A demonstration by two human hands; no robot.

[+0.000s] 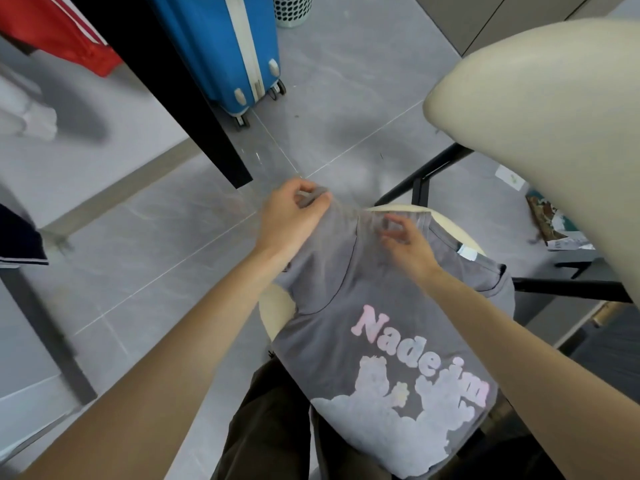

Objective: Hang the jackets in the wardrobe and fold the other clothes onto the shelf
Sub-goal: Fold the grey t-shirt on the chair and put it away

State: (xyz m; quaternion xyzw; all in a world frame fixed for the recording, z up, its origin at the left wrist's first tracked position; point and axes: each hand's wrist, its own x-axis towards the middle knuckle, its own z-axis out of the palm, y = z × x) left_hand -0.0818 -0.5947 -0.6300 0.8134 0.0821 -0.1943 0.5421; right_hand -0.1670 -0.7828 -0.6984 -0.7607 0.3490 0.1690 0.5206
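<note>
Left hand (291, 216): I see it pinching a bunched edge of the gray T-shirt (381, 306), at the end far from me.
Right hand (407, 242): fingers bent, nipping the cloth just beside the left hand.
T-shirt: spread over the seat of the cream chair (277, 308), pink letters and pale bears facing up, near end over my lap.
Farther off: a blue suitcase (225, 46) stands on the gray floor (156, 254); a red garment with white stripes (59, 32) shows at the top left.

Bright, even indoor light, soft shadows on the pale tiled floor (173, 271), wide-angle bending at the edges, motion blur at left, cream chair back (540, 109) softly defocused
</note>
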